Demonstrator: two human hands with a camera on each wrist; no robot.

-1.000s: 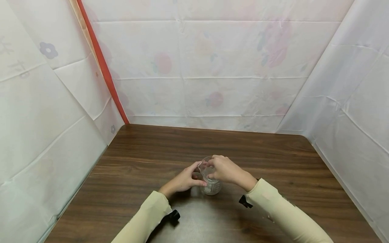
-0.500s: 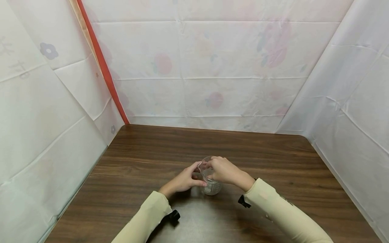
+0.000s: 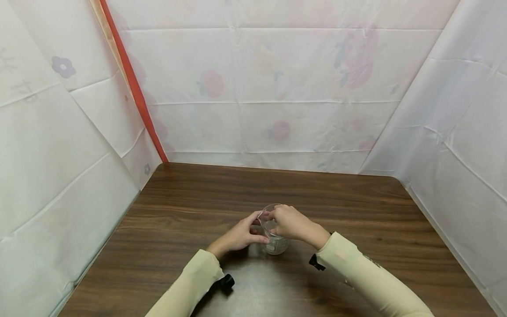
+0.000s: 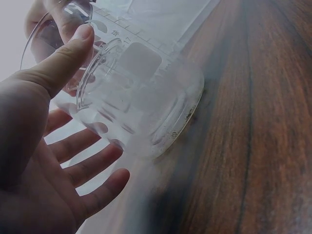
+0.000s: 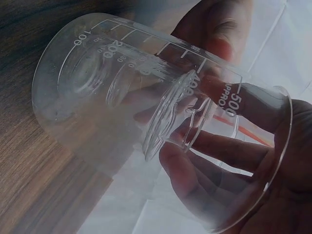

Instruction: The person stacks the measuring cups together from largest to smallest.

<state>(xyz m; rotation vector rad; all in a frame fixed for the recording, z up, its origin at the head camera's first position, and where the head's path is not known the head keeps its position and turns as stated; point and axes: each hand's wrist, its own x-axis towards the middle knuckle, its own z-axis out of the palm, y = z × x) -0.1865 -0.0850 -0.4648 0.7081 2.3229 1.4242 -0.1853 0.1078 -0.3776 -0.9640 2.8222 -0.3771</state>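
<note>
A clear glass beaker (image 3: pixel 277 247) with white graduations up to 500 stands on the table. My left hand (image 3: pixel 239 235) holds it from the left, thumb on the near side and fingers round the far side. From above, my right hand (image 3: pixel 296 223) reaches into the mouth. In the right wrist view its fingers (image 5: pixel 183 170) and thumb pinch the rim of a smaller glass beaker (image 5: pixel 155 122) nested inside. More than one rim shows there, so how many glass pieces sit inside I cannot tell. The outer beaker's base (image 4: pixel 192 92) touches or nearly touches the tabletop in the left wrist view.
The dark wooden table (image 3: pixel 190 189) spreads around the beaker. White patterned sheets (image 3: pixel 257 88) hang behind and on both sides, with a red strip (image 3: pixel 134 81) at the left corner. A black wrist device (image 3: pixel 226 282) sits under the left sleeve; another (image 3: pixel 317 262) is under the right.
My right hand and forearm have shifted very slightly left and down at the beaker's mouth. The left hand and the outer beaker have stayed in place.
</note>
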